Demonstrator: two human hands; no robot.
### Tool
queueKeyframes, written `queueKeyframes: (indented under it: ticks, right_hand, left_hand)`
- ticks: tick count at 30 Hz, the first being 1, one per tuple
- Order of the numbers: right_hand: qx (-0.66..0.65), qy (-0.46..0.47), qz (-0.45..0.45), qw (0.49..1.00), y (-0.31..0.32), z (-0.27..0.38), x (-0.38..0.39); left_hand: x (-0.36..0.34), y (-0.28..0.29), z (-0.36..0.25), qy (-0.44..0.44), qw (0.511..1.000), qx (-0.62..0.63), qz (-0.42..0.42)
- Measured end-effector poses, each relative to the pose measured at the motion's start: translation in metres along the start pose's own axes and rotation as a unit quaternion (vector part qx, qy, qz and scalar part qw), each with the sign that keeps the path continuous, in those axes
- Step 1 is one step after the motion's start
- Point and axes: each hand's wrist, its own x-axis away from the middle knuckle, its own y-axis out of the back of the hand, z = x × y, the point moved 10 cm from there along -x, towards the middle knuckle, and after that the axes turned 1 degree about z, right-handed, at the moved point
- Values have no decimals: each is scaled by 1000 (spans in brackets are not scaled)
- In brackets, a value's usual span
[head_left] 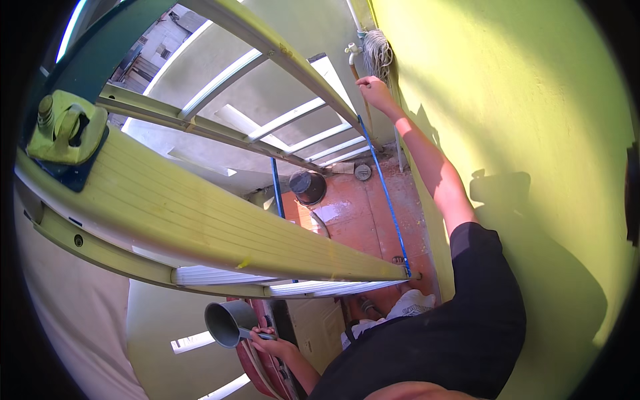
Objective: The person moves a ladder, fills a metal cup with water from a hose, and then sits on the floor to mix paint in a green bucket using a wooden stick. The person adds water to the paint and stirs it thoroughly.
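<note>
My left hand (275,343) is closed around the handle of a grey dipper (227,325), low in the view beside the ladder. The dipper is tilted and its open mouth shows no contents that I can make out. My right arm stretches far forward along the yellow-green wall. At its end my right hand (379,93) has its fingers curled together just below a pale tap (353,51). A thin brownish hose (354,70) hangs from the tap and passes by the fingertips; whether they grip it is too small to tell.
A large stepladder (220,207) stands spread at my left, with blue braces (387,193) between its legs. A black bucket (307,187) and a round drain cover (363,173) are on the wet reddish floor (347,210). Coiled pale cord (378,53) hangs by the tap, near the wall (533,120).
</note>
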Motion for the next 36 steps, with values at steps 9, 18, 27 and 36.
queueKeyframes:
  ticks: [9, 18, 27, 36]
  right_hand:
    - [509, 31, 23, 860, -29, 37, -97]
    - [683, 34, 42, 729, -57, 27, -133]
    - [468, -52, 51, 881, 7, -10, -103]
    - [-220, -115, 98, 964, 0, 45, 109]
  left_hand:
    - [7, 17, -7, -89, 989, -49, -107]
    - [3, 5, -10, -91, 987, -55, -119]
    - [-9, -8, -20, -80, 992, -53, -76]
    - [-31, -27, -20, -28, 999, -37, 7]
